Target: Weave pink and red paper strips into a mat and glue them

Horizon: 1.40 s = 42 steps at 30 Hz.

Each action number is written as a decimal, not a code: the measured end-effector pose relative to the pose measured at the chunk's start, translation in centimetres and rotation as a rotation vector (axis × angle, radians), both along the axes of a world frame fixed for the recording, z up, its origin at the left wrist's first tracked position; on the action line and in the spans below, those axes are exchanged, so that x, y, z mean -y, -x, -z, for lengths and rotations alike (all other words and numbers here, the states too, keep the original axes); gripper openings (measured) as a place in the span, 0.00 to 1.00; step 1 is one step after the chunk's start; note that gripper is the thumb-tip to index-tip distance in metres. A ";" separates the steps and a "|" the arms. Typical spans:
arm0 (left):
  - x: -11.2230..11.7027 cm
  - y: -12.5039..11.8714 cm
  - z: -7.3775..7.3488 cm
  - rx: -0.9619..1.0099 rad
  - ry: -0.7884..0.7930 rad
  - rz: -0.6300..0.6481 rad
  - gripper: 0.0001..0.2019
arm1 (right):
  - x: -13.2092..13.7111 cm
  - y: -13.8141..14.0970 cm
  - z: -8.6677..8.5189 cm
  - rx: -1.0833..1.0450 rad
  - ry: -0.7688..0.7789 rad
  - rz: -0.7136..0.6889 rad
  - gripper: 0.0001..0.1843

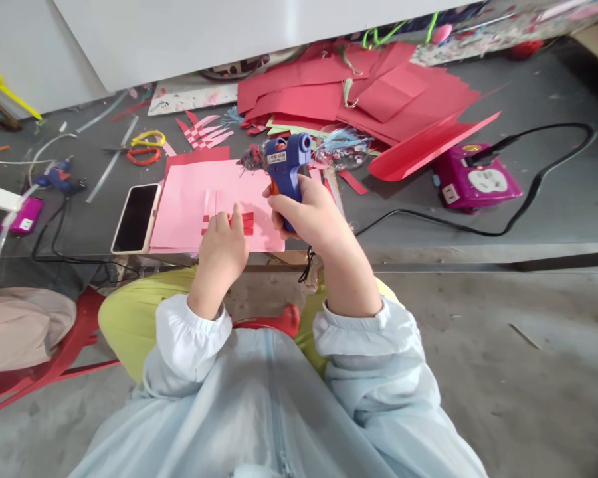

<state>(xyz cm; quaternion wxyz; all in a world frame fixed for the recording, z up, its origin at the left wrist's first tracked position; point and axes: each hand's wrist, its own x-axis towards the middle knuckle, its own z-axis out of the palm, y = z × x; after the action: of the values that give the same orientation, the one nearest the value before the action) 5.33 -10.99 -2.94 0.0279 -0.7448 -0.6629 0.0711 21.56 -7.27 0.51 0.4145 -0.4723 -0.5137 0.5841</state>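
Left of the right grip [311, 216], clenched on the glue gun [285, 161] handle, the open left grip [223, 249] pins paper strips [249, 224]. Probably flimsy; press flat.

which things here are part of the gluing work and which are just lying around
In use: glue gun in right hand; pink paper with red strips under left hand.
Lying about: phone, scissors, red paper pile, purple socket box, second glue gun.
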 end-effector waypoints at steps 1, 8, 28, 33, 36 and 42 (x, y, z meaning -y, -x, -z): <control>-0.1 -0.1 0.1 -0.003 0.000 -0.013 0.31 | 0.0 0.0 0.0 -0.001 0.002 0.003 0.07; 0.1 -0.3 0.3 -0.039 0.009 0.012 0.28 | 0.0 -0.1 0.0 0.006 0.010 0.019 0.06; 0.6 -0.7 0.6 -0.108 -0.014 0.073 0.32 | -0.1 -0.2 0.2 0.014 0.002 0.022 0.07; 0.5 -0.9 0.8 -0.077 -0.023 0.016 0.32 | -0.1 -0.2 0.1 0.004 0.005 0.019 0.07; 0.5 -0.9 0.7 -0.056 -0.010 0.037 0.30 | -0.1 -0.3 -0.1 0.020 0.008 0.022 0.06; 0.9 -0.1 0.6 -0.086 -0.015 0.110 0.34 | -0.1 -0.3 0.0 0.005 0.001 0.008 0.07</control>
<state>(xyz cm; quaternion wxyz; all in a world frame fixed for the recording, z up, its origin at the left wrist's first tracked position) 5.46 -11.88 -3.57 0.0657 -0.7761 -0.6197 0.0965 21.90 -7.16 0.50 0.4154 -0.4762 -0.5124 0.5815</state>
